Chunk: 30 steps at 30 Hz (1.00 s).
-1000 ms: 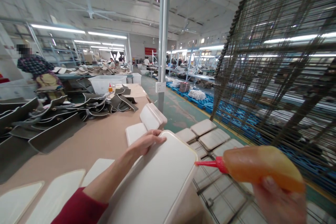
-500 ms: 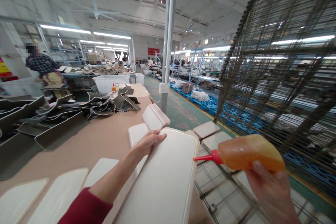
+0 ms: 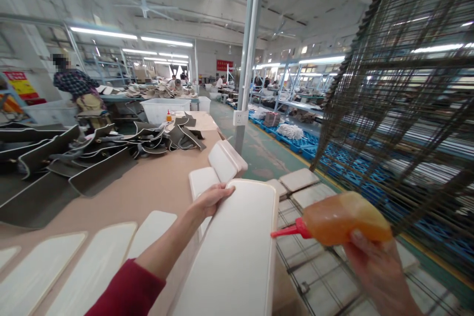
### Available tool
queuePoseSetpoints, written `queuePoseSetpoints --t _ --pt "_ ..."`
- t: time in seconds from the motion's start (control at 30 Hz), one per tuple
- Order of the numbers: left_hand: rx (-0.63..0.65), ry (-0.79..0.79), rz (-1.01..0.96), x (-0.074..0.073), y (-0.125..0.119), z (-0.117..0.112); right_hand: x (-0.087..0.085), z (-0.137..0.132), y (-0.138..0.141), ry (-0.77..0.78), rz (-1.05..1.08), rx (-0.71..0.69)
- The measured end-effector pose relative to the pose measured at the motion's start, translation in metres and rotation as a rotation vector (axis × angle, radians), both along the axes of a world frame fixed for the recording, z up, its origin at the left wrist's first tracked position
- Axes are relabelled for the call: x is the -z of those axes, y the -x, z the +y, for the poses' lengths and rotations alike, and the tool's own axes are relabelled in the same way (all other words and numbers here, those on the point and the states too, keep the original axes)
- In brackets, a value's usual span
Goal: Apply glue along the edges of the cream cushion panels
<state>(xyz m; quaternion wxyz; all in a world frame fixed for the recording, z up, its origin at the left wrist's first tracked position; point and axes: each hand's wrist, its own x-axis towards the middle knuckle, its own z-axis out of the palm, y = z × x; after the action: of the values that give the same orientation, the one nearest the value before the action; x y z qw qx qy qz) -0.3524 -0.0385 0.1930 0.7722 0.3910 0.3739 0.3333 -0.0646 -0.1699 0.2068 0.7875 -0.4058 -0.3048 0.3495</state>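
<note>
My left hand (image 3: 210, 199) grips the far left corner of a long white panel (image 3: 237, 252) with rounded corners, holding it over the right edge of the brown table (image 3: 148, 192). My right hand (image 3: 377, 269) is wrapped round an orange squeeze bottle (image 3: 346, 219) with a red nozzle. The nozzle tip touches the panel's right edge about midway along. The sleeve on my left arm is red.
More white panels (image 3: 92, 266) lie in a row on the table, and others rest on a wire rack (image 3: 314, 276) low at the right. Dark grey panels (image 3: 92, 153) are piled at the back left, near a person (image 3: 79, 91) at another bench. A tilted wire rack (image 3: 407, 98) stands at the right, a pillar (image 3: 250, 49) behind.
The view has shifted right and a little up. The panel has swung to lie more lengthwise away from me, and the bottle has come lower and nearer the panel's edge.
</note>
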Motion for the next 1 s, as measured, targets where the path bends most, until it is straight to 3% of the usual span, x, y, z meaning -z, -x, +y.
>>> queuePoseSetpoints --t 0.6,0.8,1.0 --pt "-0.008 0.099 -0.070 0.050 0.018 -0.001 0.025 -0.013 0.015 0.071 -0.041 -0.160" --pt "-0.015 0.134 -0.153 0.071 0.023 -0.015 0.037 -0.013 0.015 0.078 -0.046 -0.171" --pt "-0.110 0.167 -0.183 0.084 0.029 -0.031 0.047 -0.019 0.020 0.108 -0.069 -0.237"
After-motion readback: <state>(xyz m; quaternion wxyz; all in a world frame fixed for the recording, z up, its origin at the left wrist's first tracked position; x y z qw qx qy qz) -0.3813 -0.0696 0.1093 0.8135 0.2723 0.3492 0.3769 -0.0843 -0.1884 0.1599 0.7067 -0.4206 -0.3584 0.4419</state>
